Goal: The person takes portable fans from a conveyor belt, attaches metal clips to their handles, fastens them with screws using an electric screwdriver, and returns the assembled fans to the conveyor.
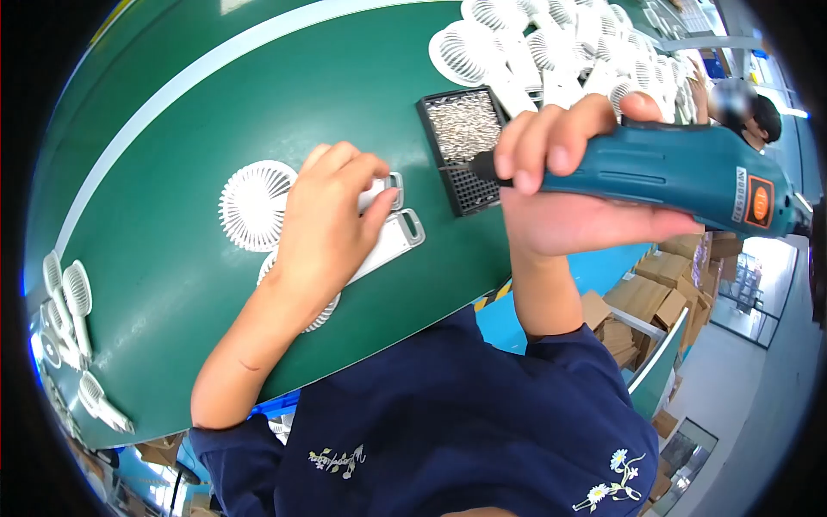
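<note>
Left hand (327, 198): fingers closed about upper fan (254, 207), toward tabletop (172, 302) near edge; lower fan (389, 246) beside. Right hand (560, 194): fingers wrapped round teal driver (672, 164), bit over screw tray (474, 191), near rows bare, screws (465, 121) remaining. Fan completion: cannot tell.

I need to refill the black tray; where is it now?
In the head view, the black tray is on the green table, just right of upper centre, beside the piled white fans and near the tip of the driver.
</note>
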### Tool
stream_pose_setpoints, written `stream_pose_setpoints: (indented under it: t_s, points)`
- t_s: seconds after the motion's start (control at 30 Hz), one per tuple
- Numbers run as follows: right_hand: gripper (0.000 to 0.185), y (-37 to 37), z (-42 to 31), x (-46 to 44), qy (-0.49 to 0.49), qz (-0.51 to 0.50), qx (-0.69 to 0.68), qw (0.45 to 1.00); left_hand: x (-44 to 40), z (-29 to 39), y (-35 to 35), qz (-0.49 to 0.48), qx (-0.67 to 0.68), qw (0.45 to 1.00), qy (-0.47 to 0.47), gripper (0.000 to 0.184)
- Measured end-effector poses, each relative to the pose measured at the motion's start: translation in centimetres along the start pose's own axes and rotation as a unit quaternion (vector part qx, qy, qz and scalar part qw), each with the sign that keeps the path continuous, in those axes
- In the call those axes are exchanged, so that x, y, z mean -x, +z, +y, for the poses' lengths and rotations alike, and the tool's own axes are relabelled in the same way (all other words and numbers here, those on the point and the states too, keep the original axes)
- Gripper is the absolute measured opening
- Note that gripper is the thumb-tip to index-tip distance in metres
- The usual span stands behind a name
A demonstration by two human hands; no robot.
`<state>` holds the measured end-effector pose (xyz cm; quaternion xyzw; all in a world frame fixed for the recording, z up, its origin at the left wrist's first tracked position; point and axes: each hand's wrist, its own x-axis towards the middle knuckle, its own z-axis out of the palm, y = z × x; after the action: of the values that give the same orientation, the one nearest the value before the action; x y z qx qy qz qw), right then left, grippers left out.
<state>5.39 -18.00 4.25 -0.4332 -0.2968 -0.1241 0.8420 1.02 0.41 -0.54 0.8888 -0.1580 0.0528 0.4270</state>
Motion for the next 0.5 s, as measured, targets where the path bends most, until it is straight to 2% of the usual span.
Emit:
stream_pose_setpoints:
  t_s: [0.07, 0.2, 0.3, 0.5]
  points:
    - [0.106, -2.3, -0.6, 0.4, -0.013, 0.047, -0.054, 0.997, 0.1, 0.1, 0.0, 0.001, -0.018, 1.0, -0.009, 0.016]
    - [0.101, -3.8, -1.0, 1.4, 0.006, 0.131, 0.025, 0.991, 0.0, 0.2, 0.0, 0.004, -0.008, 1.0, -0.007, 0.016]
    - [0.09, -3.8, -1.4, 2.4, 0.032, 0.106, 0.073, 0.991, -0.3, 0.1, 0.0, 0.023, 0.006, 1.0, 0.011, 0.018]
    - [0.091, -3.4, -1.4, 3.9, 0.063, 0.11, 0.075, 0.989, -0.2, 0.2, 0.0, 0.023, 0.036, 0.999, -0.015, 0.019]
